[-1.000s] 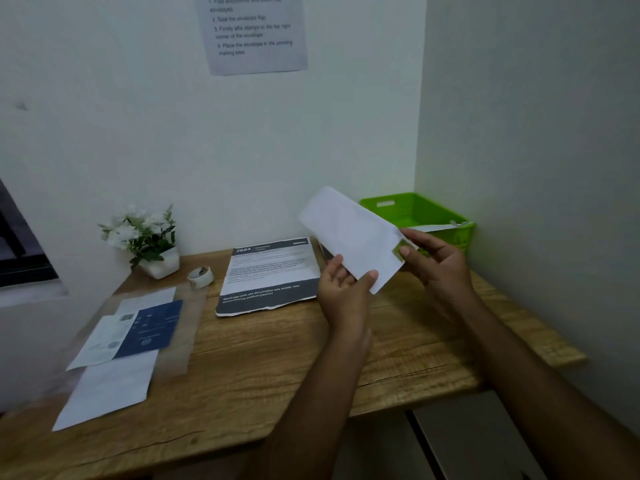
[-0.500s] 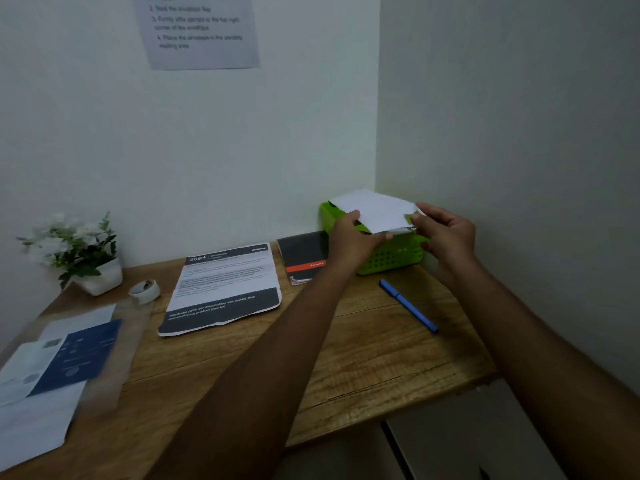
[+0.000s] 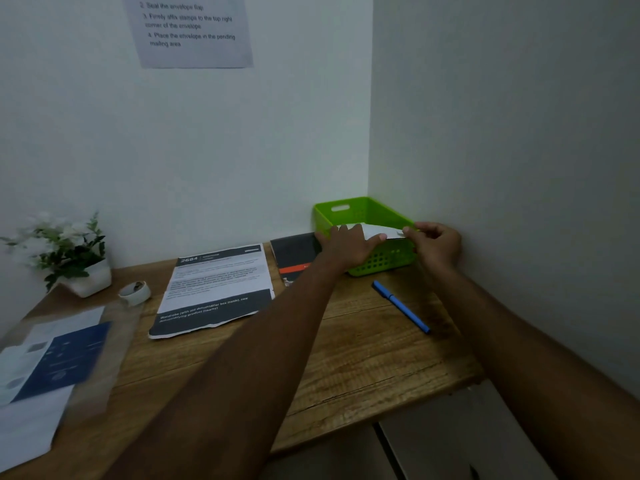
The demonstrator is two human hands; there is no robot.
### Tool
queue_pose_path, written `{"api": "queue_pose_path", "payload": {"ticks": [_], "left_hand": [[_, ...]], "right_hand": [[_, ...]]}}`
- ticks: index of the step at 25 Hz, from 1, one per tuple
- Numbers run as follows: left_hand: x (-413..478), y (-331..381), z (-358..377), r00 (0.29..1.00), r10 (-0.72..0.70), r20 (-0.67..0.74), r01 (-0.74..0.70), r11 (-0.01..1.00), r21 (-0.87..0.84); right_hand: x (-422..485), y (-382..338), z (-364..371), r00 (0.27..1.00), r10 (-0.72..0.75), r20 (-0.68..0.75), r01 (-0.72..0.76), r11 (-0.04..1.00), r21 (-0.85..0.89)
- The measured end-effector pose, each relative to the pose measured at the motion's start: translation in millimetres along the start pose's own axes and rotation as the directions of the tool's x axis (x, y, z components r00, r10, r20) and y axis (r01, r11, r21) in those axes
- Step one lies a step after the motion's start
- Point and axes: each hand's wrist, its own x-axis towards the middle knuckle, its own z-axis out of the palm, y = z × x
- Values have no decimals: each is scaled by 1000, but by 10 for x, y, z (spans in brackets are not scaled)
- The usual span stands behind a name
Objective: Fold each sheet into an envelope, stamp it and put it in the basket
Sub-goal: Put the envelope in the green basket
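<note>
White envelope (image 3: 375, 231), pinched by left hand (image 3: 346, 244) and right hand (image 3: 437, 242), is over the basket (image 3: 360, 210); a printed sheet (image 3: 214, 289) lies unfolded.

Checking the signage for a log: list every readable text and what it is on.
Wall notice: "2. Seal the envelope flap"
Same notice: "3. Firmly affix stamps to the top right corner of the envelope"
Same notice: "4. Place the envelope in the pending mailing area"
Printed sheet: "2684"; rest too blurred.
Blue leaflet: unreadable.

The left hand (image 3: 349, 242) and right hand (image 3: 437, 242) have lowered the envelope (image 3: 377, 231) onto the basket (image 3: 346, 211), apparently partly inside.
</note>
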Motion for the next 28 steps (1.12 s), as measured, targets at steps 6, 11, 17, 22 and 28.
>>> {"api": "queue_pose_path", "payload": {"ticks": [6, 11, 17, 22, 28], "left_hand": [[-274, -314, -47, 971, 19, -238, -50, 991, -126], [-671, -852, -161, 960, -17, -281, -18, 993, -119], [-1157, -1747, -334, 970, -188, -157, 180, 982, -62], [-1447, -2299, -375, 960, -275, -53, 274, 961, -37], [-1911, -2263, -294, 982, -187, -10, 187, 982, 26]], "right_hand": [[-268, -134, 112, 961, -270, -56, 240, 919, -312], [-710, -143, 531, 894, -415, 170, 439, 887, -146], [-1412, 2, 1137, 578, -400, 711, 667, 734, -129], [-1872, 145, 1384, 406, -151, 902, 762, 600, -243], [-2047, 187, 1189, 304, 10, 953, 850, 449, -276]]}}
